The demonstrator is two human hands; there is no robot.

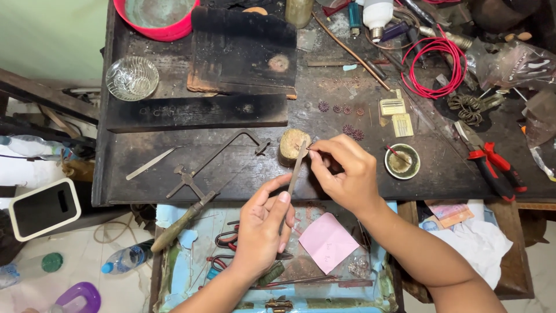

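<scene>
My left hand (pixel 263 223) grips a thin flat metal file (pixel 297 168) that slants up toward a small wooden peg block (pixel 291 145) on the dark workbench (pixel 174 174). My right hand (pixel 341 171) pinches a tiny piece against the file's upper end, right beside the block; the piece is too small to make out. A jeweller's saw frame (pixel 211 174) lies just left of my hands. Several small round flower-shaped pieces (pixel 347 119) lie above my right hand.
A small dish with a brush (pixel 402 161) sits right of my hand, red-handled pliers (pixel 492 165) and a red wire coil (pixel 434 61) further right. Tweezers (pixel 149 164), a glass bowl (pixel 132 77) and a red basin (pixel 156 17) are left. An open drawer with a pink paper (pixel 327 242) is below.
</scene>
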